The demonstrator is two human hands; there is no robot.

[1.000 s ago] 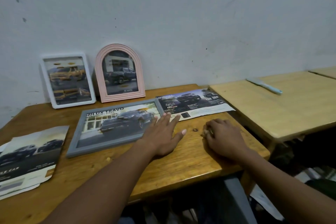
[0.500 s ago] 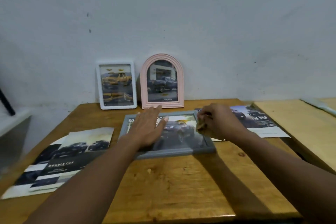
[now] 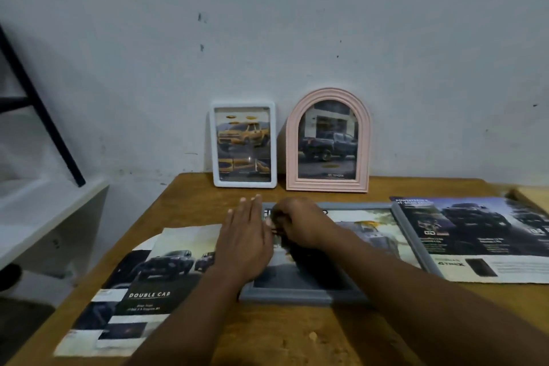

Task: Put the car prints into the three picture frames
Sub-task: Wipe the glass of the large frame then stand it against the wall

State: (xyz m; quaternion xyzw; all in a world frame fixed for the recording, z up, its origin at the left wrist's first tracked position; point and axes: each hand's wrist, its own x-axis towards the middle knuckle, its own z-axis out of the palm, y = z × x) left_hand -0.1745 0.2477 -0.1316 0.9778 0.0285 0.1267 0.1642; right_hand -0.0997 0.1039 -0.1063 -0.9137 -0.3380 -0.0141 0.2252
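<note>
Flat and straight-fingered, my left hand [image 3: 243, 244] rests palm down across the left rail of the grey frame [image 3: 303, 296], its outer edge reaching the corner of the loose DOUBLE CAB sheet [image 3: 142, 285]. My right hand [image 3: 300, 226] sits just beside it over the frame's upper left corner, fingers curled in tight; I cannot tell whether they pinch anything.

The grey frame lies flat on the wooden table [image 3: 267, 336] with a car print [image 3: 368, 229] showing inside it. Of the 3 frames, the other 2 stand upright against the wall behind: the white frame [image 3: 214, 145] with a yellow truck print, and the pink arched frame [image 3: 328, 184] just to its right with a dark pickup print.

Another loose car sheet [image 3: 475, 235] lies flat against the grey frame's right rail. A paler tabletop [image 3: 531, 196] shows at the far right.
</note>
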